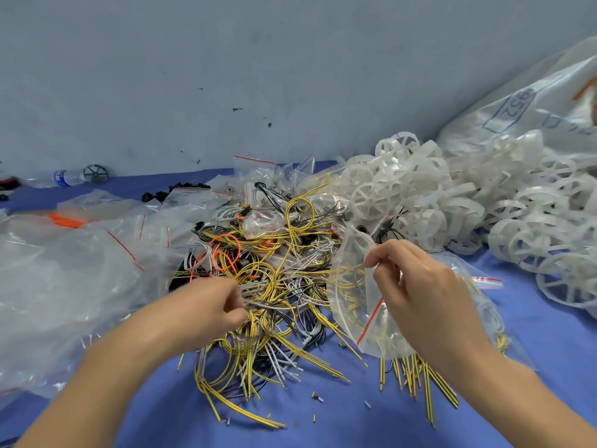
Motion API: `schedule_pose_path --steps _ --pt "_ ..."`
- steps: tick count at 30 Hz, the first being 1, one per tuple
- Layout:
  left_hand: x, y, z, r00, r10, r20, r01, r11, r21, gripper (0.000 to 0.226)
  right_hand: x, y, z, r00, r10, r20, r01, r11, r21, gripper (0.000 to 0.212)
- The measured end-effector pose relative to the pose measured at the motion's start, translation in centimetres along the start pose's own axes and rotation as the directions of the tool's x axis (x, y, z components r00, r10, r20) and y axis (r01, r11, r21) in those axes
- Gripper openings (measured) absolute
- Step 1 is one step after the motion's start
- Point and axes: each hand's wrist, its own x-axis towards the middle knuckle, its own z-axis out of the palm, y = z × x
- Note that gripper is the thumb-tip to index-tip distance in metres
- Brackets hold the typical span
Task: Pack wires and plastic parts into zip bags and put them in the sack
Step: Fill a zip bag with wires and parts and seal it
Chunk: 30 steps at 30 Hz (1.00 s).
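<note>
partly buried, left hand (206, 310) grips wires (284, 276); right hand (429, 295) pinches a zip bag (353, 295).

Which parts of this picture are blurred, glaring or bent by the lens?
Head view: the left hand blurs where its fingers pinch the wires; the right hand, holding the zip bag, is sharper; glare whitens the clear bags at left; the lens bends the blue table.

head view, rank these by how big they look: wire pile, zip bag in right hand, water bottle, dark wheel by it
1. wire pile
2. zip bag, pinched by the right hand
3. water bottle
4. dark wheel, only slightly smaller; both lie far back, so their true size is unsure
</note>
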Motion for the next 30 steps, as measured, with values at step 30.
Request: schedule_pose_path --steps 30 --pt "3.0 11.2 1.5 0.973 0.227 0.036 -0.107 0.587 -0.802 0.047 0.3 -2.2 -1.1 0.966 -0.183 0.180 0.189 0.982 -0.012 0.006"
